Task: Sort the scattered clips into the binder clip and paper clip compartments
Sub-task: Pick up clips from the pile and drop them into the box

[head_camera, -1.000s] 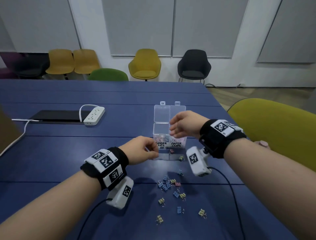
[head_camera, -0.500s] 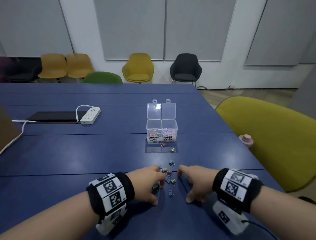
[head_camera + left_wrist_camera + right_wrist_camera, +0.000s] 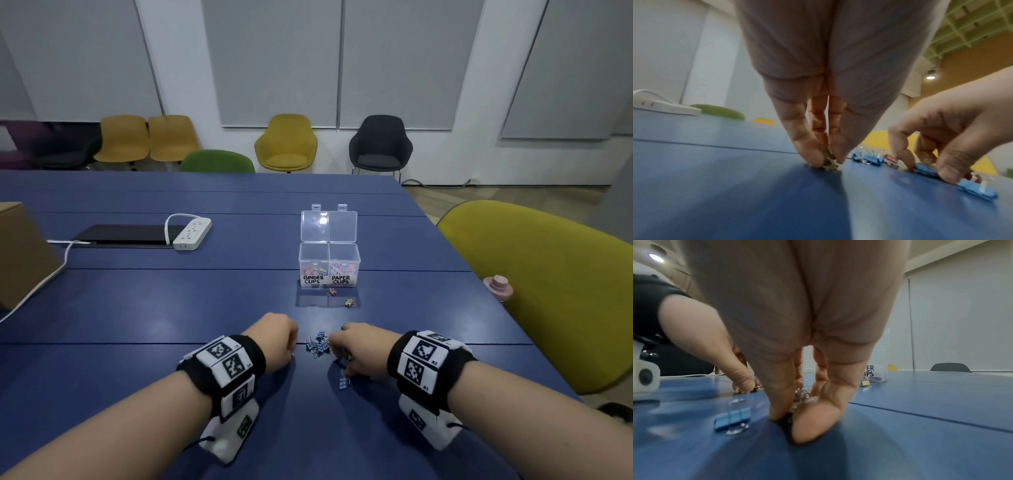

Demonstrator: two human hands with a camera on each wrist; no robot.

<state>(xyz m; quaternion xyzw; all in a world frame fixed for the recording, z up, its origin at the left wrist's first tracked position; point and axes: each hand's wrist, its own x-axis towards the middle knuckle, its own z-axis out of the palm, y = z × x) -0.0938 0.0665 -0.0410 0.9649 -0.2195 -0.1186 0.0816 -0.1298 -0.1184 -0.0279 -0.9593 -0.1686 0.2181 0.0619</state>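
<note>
A clear two-compartment box (image 3: pixel 329 265), labelled BINDER CLIPS and PAPER CLIPS, stands open mid-table with clips in both halves. Several small binder clips (image 3: pixel 318 344) lie on the blue table between my hands. My left hand (image 3: pixel 274 342) is down at the left of the pile and pinches a yellowish binder clip (image 3: pixel 830 160) against the table. My right hand (image 3: pixel 359 349) is at the pile's right, fingertips curled round small clips (image 3: pixel 799 400). A blue binder clip (image 3: pixel 733 417) lies just beside it. Two stray clips (image 3: pixel 349 303) sit in front of the box.
A white power strip (image 3: pixel 191 234) and a black pad (image 3: pixel 120 234) lie far left, a cardboard box (image 3: pixel 20 253) at the left edge. A yellow-green chair (image 3: pixel 548 281) stands close on the right, with a pink cap (image 3: pixel 498 287) by the table edge.
Both hands came back from the box down to the pile near me. They have since drawn closer around the clips, and each now pinches clips at the table.
</note>
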